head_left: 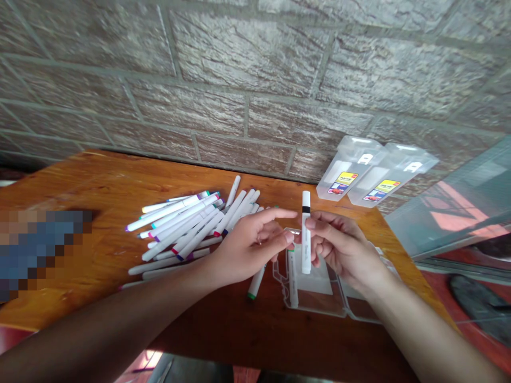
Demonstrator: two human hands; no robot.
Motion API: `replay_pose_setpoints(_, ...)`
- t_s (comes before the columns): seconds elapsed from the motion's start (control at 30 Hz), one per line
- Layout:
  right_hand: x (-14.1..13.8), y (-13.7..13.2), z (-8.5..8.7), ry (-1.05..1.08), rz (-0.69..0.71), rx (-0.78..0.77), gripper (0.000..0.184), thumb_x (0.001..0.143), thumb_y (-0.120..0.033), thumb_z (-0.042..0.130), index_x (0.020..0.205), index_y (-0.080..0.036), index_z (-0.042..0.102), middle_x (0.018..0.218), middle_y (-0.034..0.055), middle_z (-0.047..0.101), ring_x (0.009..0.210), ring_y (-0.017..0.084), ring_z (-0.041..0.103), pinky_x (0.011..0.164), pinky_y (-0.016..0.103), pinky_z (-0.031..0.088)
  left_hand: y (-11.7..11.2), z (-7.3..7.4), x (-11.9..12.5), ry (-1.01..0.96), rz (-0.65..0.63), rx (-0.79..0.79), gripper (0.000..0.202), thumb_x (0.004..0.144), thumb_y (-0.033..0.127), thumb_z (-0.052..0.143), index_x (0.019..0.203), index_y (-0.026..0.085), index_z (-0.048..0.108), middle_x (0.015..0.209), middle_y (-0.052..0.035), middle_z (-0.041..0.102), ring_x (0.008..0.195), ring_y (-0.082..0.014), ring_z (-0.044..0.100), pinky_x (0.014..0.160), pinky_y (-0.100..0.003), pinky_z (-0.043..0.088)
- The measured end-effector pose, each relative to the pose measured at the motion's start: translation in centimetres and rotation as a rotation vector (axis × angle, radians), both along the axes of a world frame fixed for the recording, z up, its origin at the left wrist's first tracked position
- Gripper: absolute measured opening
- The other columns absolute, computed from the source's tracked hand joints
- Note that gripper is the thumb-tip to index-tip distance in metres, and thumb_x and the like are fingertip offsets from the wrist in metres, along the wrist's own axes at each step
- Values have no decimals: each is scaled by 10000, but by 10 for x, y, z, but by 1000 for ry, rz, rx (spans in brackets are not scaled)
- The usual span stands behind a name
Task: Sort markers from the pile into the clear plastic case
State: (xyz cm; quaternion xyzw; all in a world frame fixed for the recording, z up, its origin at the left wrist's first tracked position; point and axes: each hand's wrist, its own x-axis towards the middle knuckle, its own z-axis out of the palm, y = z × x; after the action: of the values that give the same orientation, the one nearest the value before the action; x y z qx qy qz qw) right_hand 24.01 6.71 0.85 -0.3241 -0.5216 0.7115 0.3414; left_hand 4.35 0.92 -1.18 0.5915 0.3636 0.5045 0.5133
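Between thumb and fingers, my right hand [339, 242] holds a white marker [306, 250] upright; a black band circles it near the top. My left hand [255, 239] is just left of it, index finger stretched toward the marker and thumb apart, with nothing visible in its grasp. Below the hands lies an open clear plastic case [319, 306] with a green-banded marker [293, 282] along its left side. Partly behind my left hand, a marker with a green end [255, 284] rests on the table. A loose pile of white markers [191, 223] with variously coloured ends spreads to the left.
Two translucent plastic cases [337, 173] with yellow labels stand upright at the back right, against the stone-block wall [239, 69]. The wooden table [107, 181] ends at the right near a glass panel [459, 197]. A pixelated patch covers the left edge.
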Motion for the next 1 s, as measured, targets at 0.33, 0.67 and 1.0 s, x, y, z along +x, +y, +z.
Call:
replay_pose_setpoints(0.33, -1, 2, 6, -9, -24, -307, 248, 815, -334, 762, 651, -162, 693, 502, 4, 665, 346, 74, 528, 298, 115, 403, -8, 1, -3, 421, 56, 406, 482, 939, 218, 686, 1413, 222, 595, 980, -34, 745, 699, -107, 623, 673, -225, 504)
replay_pose_setpoints(0.67, -6, -16, 4, -92, 70, -274, 358, 740, -484, 842, 733, -169, 672, 425, -63, 553, 296, 58, 445, 279, 125, 296, -7, 1, -5, 440, 273, 868, 242, 902, 91, 715, 1122, 168, 780, 931, -35, 600, 689, -76, 556, 623, -195, 480)
replay_pose_setpoints(1.0, -2, -14, -5, -408, -157, 688, 325, 885, -326, 735, 1156, -173, 640, 726, -6, 679, 543, 114, 575, 479, 222, 436, -7, 8, -7, 321, 371, 827, 242, 849, 87, 782, 1087, 131, 782, 1009, -85, 686, 771, -104, 690, 667, -200, 563)
